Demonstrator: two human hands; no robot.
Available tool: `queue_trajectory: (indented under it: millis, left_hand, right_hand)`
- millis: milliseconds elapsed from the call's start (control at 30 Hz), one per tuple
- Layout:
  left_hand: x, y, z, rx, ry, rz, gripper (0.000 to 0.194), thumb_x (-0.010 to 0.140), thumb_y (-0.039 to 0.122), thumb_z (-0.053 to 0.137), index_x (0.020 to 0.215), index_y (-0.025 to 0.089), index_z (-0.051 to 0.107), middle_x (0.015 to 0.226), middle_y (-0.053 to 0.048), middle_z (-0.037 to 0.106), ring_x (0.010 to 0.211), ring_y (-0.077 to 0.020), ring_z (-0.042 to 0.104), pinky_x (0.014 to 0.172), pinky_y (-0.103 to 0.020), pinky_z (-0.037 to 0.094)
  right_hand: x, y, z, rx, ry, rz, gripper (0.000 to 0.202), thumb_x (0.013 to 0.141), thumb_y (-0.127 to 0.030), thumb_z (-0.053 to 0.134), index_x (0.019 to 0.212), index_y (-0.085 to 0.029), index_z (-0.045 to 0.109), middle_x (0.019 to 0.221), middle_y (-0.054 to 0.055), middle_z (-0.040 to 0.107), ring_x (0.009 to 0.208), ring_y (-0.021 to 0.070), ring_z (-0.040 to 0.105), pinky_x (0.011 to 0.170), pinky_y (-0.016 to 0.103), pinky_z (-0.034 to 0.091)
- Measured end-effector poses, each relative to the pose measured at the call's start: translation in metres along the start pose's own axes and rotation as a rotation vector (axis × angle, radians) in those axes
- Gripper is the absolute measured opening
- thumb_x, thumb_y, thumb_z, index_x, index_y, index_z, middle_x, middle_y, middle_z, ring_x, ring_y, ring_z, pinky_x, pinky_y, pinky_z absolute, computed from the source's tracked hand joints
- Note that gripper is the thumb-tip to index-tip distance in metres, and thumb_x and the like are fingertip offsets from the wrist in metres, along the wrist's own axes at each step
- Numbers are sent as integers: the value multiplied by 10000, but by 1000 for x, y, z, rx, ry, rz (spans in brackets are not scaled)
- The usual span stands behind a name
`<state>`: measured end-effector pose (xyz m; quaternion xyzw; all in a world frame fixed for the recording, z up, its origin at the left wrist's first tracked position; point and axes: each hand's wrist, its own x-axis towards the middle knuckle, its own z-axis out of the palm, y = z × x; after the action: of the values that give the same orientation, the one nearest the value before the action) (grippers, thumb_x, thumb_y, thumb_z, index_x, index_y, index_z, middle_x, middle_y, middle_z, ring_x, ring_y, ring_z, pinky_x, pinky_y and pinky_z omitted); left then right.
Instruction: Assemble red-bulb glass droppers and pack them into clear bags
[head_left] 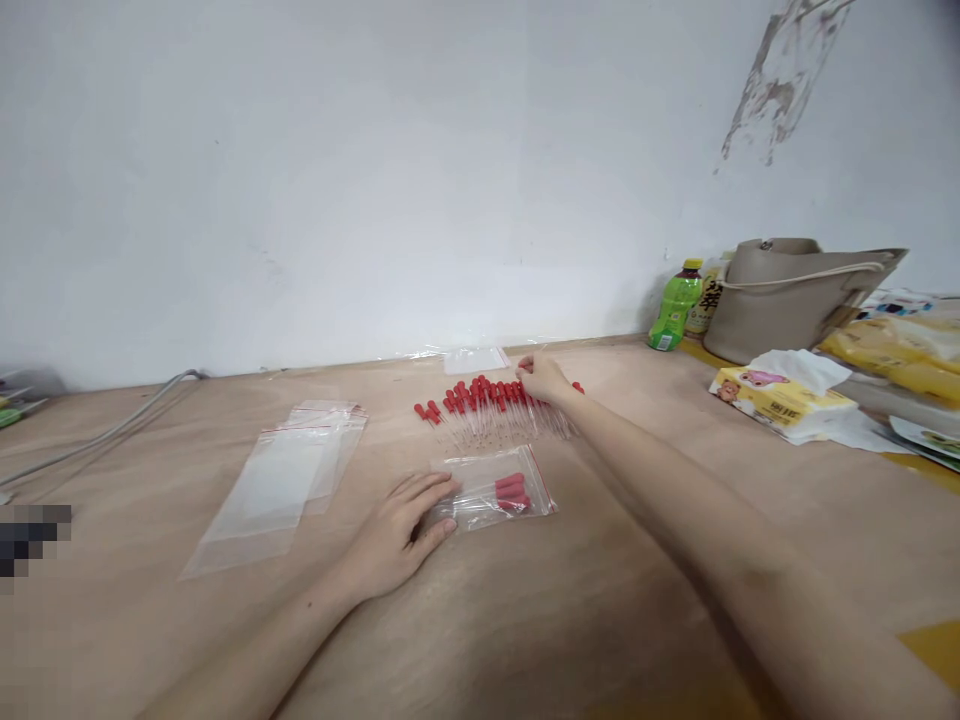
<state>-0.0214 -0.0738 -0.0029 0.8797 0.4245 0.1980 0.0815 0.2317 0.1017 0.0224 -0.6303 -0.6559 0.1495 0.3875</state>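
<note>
A row of glass droppers with red rubber bulbs [480, 395] lies spread on the brown paper-covered table. At its right end my right hand [546, 378] is closed in a pinch, with a red dropper bulb at the fingertips; the rest of that dropper is hidden. A clear zip bag [476, 490] with a few red-bulbed droppers inside lies flat in front of the row. My left hand [409, 520] rests on the bag's left end, fingers stretched out and thumb apart.
Overlapping clear zip bags [277, 480] lie on the left, near a grey cable [127, 425]. Behind the droppers is a small white packet [476, 360]. A green bottle [675, 305], a grey-brown handbag [787, 300] and a tissue pack [780, 400] stand on the right.
</note>
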Motion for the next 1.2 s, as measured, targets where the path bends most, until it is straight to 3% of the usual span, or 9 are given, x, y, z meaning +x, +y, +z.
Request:
queue_trajectory:
  millis: [133, 267, 433, 567, 667, 800, 933, 1067, 1200]
  left_hand:
    - [0, 2, -1, 14, -6, 1, 382, 862, 353, 412, 1232, 262, 445, 1274, -38, 463, 1175, -214, 402, 993, -423, 330]
    - [1, 2, -1, 20, -7, -13, 389, 862, 362, 408, 1235, 257, 440, 1275, -33, 464, 1178, -208, 401, 1002, -412, 321]
    - [1, 3, -2, 31, -20, -23, 413, 861, 373, 405, 1252, 238, 418, 1277, -39, 464, 1184, -214, 394, 997, -407, 330]
    - [1, 2, -1, 38, -14, -20, 425, 861, 378, 404, 1260, 231, 403, 1275, -46, 466, 1176, -221, 407, 992, -412, 335]
    - [0, 1, -1, 52, -13, -11, 434, 861, 385, 402, 1266, 228, 394, 1274, -51, 468, 1174, -225, 410, 990, -415, 336]
    - [0, 1, 0, 57, -12, -14, 432, 863, 384, 394, 1265, 225, 393, 1270, -52, 474, 1176, -224, 409, 988, -416, 338]
    - [0, 0, 0, 49, 1, -7, 433, 860, 384, 403, 1266, 233, 392, 1270, -53, 473, 1165, -225, 420, 986, -421, 334]
    - [1, 1, 0, 43, -13, -18, 437, 862, 389, 397, 1271, 235, 384, 1280, -48, 459, 1181, -217, 399, 993, -406, 328]
    - [1, 2, -1, 26, -24, -24, 434, 865, 379, 394, 1268, 220, 387, 1271, -55, 466, 1175, -211, 403, 1002, -410, 317]
  right_hand:
    - [-29, 11, -25, 233, 85, -45, 214, 806, -254, 385, 1002, -172, 410, 816, 29, 593, 655, 97, 560, 595, 221, 437]
    - [-72, 29, -44, 729, 163, 84, 240, 728, -310, 501, 900, -203, 372, 661, -36, 544, 490, 79, 490, 490, 209, 409]
    - [-108, 39, -41, 973, 132, 292, 212, 705, -263, 555, 833, -214, 393, 638, -32, 550, 503, 85, 516, 503, 217, 441]
    - [-118, 38, -30, 1065, 16, 340, 204, 695, -243, 571, 810, -221, 404, 676, -16, 567, 582, 113, 581, 595, 271, 492]
    - [-123, 39, -28, 1018, -157, 303, 219, 666, -282, 609, 778, -211, 434, 695, 1, 583, 617, 125, 592, 628, 292, 490]
    - [-128, 37, -29, 772, -307, 151, 243, 620, -321, 655, 760, -179, 514, 626, -24, 560, 543, 90, 521, 519, 224, 418]
    - [-132, 30, -23, 469, -301, 16, 212, 620, -330, 651, 733, -163, 584, 512, -52, 489, 467, 75, 417, 443, 194, 319]
    - [-129, 25, -20, 297, -241, -74, 166, 634, -300, 632, 730, -165, 616, 514, -50, 479, 478, 79, 394, 468, 202, 307]
    - [-122, 33, -34, 235, -373, -130, 135, 651, -278, 604, 726, -166, 608, 517, -54, 454, 473, 77, 374, 453, 198, 285]
